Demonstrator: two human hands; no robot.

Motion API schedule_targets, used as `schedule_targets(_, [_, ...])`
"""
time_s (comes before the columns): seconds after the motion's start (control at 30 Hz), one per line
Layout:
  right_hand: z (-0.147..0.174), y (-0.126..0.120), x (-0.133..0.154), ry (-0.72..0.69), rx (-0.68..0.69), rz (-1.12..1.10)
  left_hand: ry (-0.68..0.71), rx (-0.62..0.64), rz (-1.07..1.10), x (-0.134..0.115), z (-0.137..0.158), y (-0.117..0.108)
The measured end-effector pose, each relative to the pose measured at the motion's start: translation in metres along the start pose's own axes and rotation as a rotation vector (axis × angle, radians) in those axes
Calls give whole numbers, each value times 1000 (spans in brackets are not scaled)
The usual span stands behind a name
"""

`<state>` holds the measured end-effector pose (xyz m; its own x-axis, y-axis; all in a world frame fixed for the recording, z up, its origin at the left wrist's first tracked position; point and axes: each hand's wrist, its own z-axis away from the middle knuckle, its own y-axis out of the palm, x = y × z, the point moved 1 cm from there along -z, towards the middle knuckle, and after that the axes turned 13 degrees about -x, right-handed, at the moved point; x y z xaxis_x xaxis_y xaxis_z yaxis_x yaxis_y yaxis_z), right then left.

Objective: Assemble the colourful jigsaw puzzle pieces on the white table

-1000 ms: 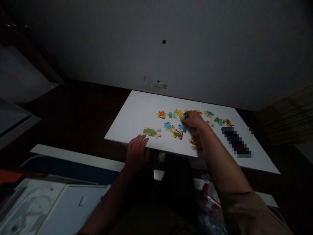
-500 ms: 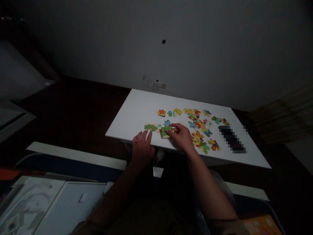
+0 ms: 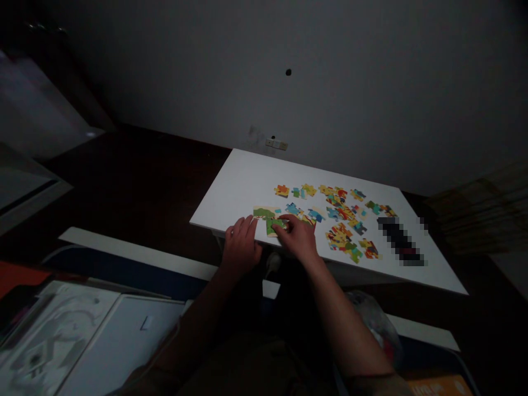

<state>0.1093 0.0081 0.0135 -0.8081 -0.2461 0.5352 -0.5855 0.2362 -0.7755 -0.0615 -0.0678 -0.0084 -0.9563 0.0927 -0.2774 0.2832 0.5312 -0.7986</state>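
Observation:
My right hand [image 3: 298, 237] pinches a green puzzle piece [image 3: 272, 227] between thumb and fingers, low over the front edge of the white table [image 3: 223, 187]. Just behind that piece lies a strip of puzzle [image 3: 263, 212] with a green bush on it; whether the two touch I cannot tell. My left hand [image 3: 241, 245] rests at the table edge left of the held piece, its fingers stretched out and nothing seen in them. Blue puzzle pieces [image 3: 293, 208] lie beyond my right hand, whose fingers hide part of the green piece.
Many loose puzzle pieces [image 3: 340, 234] spread over the right half of the table. A dark, pixelated object [image 3: 399, 241] lies near its right end. The wall [image 3: 198, 82] stands behind, with a socket strip [image 3: 276, 144]. An open white box [image 3: 119, 335] is at lower left.
My right hand has moved the green piece left along the table edge, closer to my left hand and the bush strip. The view has shifted a little.

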Motion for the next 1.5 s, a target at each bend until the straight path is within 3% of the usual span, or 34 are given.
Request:
schedule_targets(0.4, [4,23,46,-98,70,333,30,-20,40,18,6,8])
schedule_targets(0.6, [4,29,48,-78,87,338,46,-22,54,22,8,12])
schedule_targets(0.93, [11,20,31,-64,-24,95,26,-20,42,19,4,14])
schedule_targets(1.27, [29,-30,-31,-43,-60,174,50,5,13,-6,-12,10])
schedule_targets(1.5, [39,-44,-51,-24,-101,323,46,2,-14,-15,-22,18])
